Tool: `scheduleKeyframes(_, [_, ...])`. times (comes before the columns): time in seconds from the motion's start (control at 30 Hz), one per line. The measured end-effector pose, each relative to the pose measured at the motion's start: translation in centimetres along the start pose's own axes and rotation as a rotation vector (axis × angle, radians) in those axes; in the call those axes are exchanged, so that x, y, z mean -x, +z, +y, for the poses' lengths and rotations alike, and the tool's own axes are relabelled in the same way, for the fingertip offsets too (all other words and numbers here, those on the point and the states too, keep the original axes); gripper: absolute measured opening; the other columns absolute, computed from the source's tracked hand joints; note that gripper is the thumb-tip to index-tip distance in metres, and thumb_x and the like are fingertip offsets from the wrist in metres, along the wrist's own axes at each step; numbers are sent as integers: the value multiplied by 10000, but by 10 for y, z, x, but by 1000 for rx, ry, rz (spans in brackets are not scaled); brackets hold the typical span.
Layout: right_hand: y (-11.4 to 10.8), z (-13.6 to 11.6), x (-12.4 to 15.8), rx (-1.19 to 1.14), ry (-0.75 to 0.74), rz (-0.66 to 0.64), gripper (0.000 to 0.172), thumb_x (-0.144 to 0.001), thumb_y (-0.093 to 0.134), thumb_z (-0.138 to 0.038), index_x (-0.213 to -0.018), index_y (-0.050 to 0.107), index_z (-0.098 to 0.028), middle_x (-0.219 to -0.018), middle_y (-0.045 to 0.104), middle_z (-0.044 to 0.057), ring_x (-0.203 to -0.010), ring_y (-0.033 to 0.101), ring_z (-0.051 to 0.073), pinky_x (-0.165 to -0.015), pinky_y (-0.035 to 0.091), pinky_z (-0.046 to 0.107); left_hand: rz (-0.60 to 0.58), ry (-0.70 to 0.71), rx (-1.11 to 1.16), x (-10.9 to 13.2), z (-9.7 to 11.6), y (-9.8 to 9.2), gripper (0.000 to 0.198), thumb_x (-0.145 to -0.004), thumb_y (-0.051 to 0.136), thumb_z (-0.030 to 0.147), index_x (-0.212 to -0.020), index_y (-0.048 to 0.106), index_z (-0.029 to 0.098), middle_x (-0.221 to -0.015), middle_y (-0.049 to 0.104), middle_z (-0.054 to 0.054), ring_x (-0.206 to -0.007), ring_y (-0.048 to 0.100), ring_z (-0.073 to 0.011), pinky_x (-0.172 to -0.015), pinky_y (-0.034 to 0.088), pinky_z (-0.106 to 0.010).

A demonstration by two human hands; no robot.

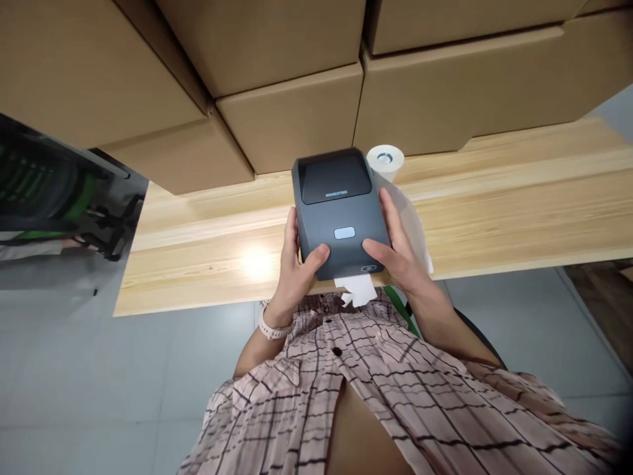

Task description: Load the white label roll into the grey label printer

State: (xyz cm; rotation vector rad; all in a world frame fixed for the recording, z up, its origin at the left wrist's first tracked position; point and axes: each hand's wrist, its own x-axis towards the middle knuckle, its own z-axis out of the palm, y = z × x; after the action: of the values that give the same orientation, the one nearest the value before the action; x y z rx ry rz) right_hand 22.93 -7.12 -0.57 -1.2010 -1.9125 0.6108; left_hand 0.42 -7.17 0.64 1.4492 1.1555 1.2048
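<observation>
A dark grey label printer (pixel 339 204) sits at the near edge of a light wooden table (pixel 494 204). My left hand (pixel 297 270) grips its left side, thumb on the front face. My right hand (pixel 398 254) grips its right side, thumb near the front lower corner. A torn strip of white label paper (pixel 357 289) hangs out of the front slot. Behind the printer stands a white label roll (pixel 386 159), and its paper web (pixel 413 224) runs down past my right hand.
Several large cardboard boxes (pixel 297 119) are stacked on the far side of the table. A black and green chair (pixel 44 191) stands at the left over a grey floor. A white band is on my left wrist.
</observation>
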Motion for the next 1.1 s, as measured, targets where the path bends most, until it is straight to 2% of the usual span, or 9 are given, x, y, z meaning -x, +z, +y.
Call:
scheduleKeyframes(0.2, [6, -5, -1, -47, 81, 66, 1090, -1046, 670, -456, -1765, -143, -362, -1854, 208, 117, -1669, 368, 311, -1257, 500, 555, 57, 156, -133, 12, -6, 4, 807, -1059, 582, 583, -1746, 225, 352, -1826, 312, -83, -1680, 337, -328, -1360, 357, -510])
scheduleKeyframes(0.3, [10, 1, -2, -76, 84, 131, 1071, -1028, 696, -449, -1779, -61, -349, -1834, 270, 142, -1656, 389, 343, -1266, 481, 573, 224, 525, -401, 39, -29, 6, 836, -1031, 612, 552, -1743, 210, 379, -1806, 324, -78, -1687, 294, -365, -1370, 291, -623])
scheduleKeyframes(0.37, [13, 5, -2, -91, 86, 162, 1026, -1046, 663, -446, -1780, -47, -347, -1821, 306, 145, -1643, 414, 338, -1262, 486, 562, 291, 835, -578, 57, -48, 9, 900, -895, 794, 561, -1670, 359, 426, -1732, 426, -63, -1695, 230, -394, -1380, 188, -699])
scheduleKeyframes(0.43, [15, 7, -2, -69, 82, 164, 976, -1074, 605, -427, -1779, -64, -340, -1818, 317, 138, -1637, 428, 322, -1258, 498, 543, 251, 963, -766, 68, -63, 14, 802, -804, 899, 543, -1524, 564, 430, -1615, 547, -73, -1693, 199, -401, -1383, 133, -709])
scheduleKeyframes(0.63, [15, 3, -1, -67, 95, 151, 730, -1149, 400, -401, -1778, 50, -283, -1800, 361, 130, -1624, 447, 289, -1261, 508, 457, 220, 867, -839, 62, -75, 22, 236, -872, 880, 412, -1075, 782, 483, -1147, 782, -2, -1403, 538, -309, -1386, 86, -639])
scheduleKeyframes(0.77, [8, -6, -2, 26, 65, 223, 735, -1133, 444, -405, -1769, 83, -331, -1793, 373, 110, -1621, 444, 332, -1268, 492, 557, 142, 644, -792, 63, -73, 22, 17, -930, 804, 451, -920, 791, 448, -951, 792, -3, -1175, 633, -291, -1332, 235, -598])
scheduleKeyframes(0.93, [-16, -26, -4, 325, -236, 272, 376, -1114, 489, -473, -1461, 630, -435, -1820, 309, -74, -1702, 234, 412, -1330, 300, 725, 135, 717, -778, 67, -69, 23, 50, -965, 751, 405, -974, 787, 438, -991, 802, -4, -1147, 648, -269, -1250, 343, -536])
scheduleKeyframes(1.0, [-22, -32, -5, 389, -310, 228, 358, -1127, 446, -505, -1377, 689, -425, -1795, 372, -84, -1699, 245, 401, -1331, 286, 720, 152, 752, -742, 67, -67, 22, 97, -964, 726, 472, -1040, 772, 432, -1054, 799, -14, -1199, 632, -284, -1253, 340, -544])
scheduleKeyframes(1.1, [-23, -37, -9, 415, -277, 153, 360, -1122, 459, -545, -1350, 704, -412, -1729, 495, -64, -1686, 289, 395, -1335, 237, 747, 240, 770, -597, 61, -59, 18, 368, -990, 586, 583, -1300, 684, 410, -1286, 756, -48, -1351, 571, -317, -1277, 322, -571])
